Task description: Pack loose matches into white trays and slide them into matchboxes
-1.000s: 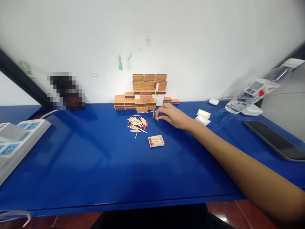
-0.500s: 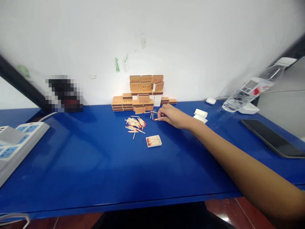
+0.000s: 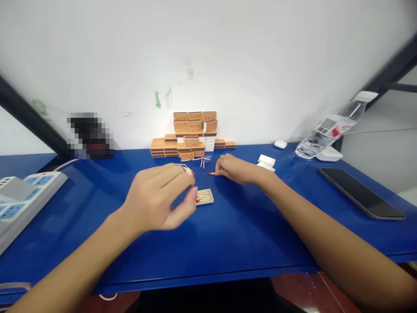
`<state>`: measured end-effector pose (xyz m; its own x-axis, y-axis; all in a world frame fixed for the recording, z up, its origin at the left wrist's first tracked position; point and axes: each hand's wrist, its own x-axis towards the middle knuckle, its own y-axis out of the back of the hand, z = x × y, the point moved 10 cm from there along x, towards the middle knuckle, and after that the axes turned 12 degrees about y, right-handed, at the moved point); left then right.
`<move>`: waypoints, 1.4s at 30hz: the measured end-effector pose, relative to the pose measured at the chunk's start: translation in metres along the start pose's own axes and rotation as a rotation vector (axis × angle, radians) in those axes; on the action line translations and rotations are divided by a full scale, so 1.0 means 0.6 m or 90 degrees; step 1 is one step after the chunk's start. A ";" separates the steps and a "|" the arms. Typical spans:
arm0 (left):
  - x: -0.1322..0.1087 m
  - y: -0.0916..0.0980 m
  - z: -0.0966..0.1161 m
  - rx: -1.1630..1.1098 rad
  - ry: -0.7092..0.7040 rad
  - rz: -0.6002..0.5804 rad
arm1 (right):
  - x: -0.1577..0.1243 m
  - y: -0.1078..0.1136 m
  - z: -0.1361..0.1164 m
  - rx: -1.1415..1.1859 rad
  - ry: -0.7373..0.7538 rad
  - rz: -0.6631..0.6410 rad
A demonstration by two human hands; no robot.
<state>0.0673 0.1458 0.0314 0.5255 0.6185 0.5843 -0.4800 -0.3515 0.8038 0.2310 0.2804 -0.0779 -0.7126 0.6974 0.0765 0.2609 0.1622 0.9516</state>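
My right hand [image 3: 233, 168] is closed in a pinch on matches [image 3: 212, 173] whose red heads point left, low over the blue table. My left hand [image 3: 159, 198] hovers nearer to me, its fingers bent and its thumb apart from them, with nothing seen between. Just beyond its fingertips lies an open white matchbox tray [image 3: 208, 197] holding several matches. Behind the left hand, a pile of loose matches [image 3: 189, 171] is mostly hidden. A few matches [image 3: 203, 161] stand or lean together left of my right hand, with others lying close by.
Stacked orange matchboxes [image 3: 194, 126] stand against the white wall. On the right are folded white pieces [image 3: 266, 161], a small white case [image 3: 280, 144], a tilted water bottle [image 3: 329, 128] and a black phone [image 3: 360, 193]. A power strip [image 3: 29, 204] lies at the left.
My left hand has come into view from the lower left and now covers most of the match pile. My right hand keeps its pinch in nearly the same place. The view has shifted slightly.
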 end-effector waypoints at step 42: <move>-0.009 -0.166 -0.071 -0.145 0.093 -0.293 | -0.024 -0.010 -0.162 0.046 0.102 0.077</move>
<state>0.0826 0.2073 -0.0568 0.6223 0.7698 0.1423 -0.3713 0.1302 0.9193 0.1764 0.2018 -0.0558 -0.7661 0.5959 0.2408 0.3927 0.1374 0.9093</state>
